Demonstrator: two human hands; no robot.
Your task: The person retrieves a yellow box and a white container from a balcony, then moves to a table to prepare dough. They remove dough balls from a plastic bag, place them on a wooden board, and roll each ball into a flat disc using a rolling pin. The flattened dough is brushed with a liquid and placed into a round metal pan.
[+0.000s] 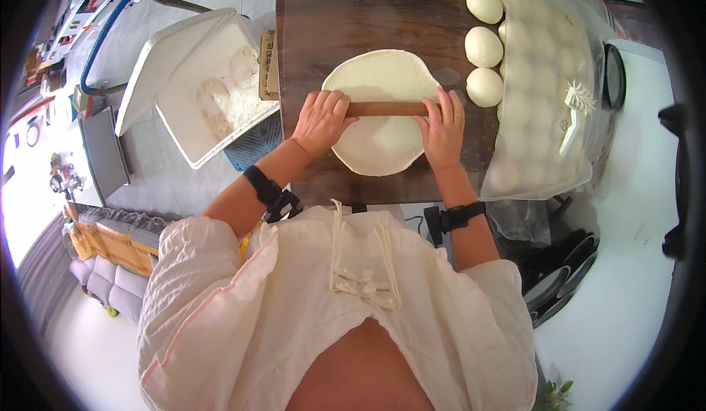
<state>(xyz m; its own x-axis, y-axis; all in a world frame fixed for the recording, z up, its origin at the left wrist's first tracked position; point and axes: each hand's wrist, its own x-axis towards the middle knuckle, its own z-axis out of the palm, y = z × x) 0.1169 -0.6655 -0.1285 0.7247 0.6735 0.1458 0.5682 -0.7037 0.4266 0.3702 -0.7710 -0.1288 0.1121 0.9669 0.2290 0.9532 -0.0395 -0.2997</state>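
Observation:
A flat, roughly round sheet of dough (380, 143) lies on the dark wooden table (364, 14). Across its middle rests a wooden rolling pin (386, 109). My left hand (324, 119) grips the pin's left end, at the dough's left edge. The right end is under the fingers of my right hand (444, 127), whose fingertips reach the dough's right edge. Three dough balls (483, 46) stand in a row to the right of the sheet. Beside them, many more balls show dimly under a clear plastic sheet (543, 91).
A white brush (572, 130) lies on the plastic sheet. Left of the table are a white tub (193, 135) with flour-like residue, a cardboard box (268, 69) and a blue patterned panel (256, 141). Dark round pans (562, 284) are stacked below at the right.

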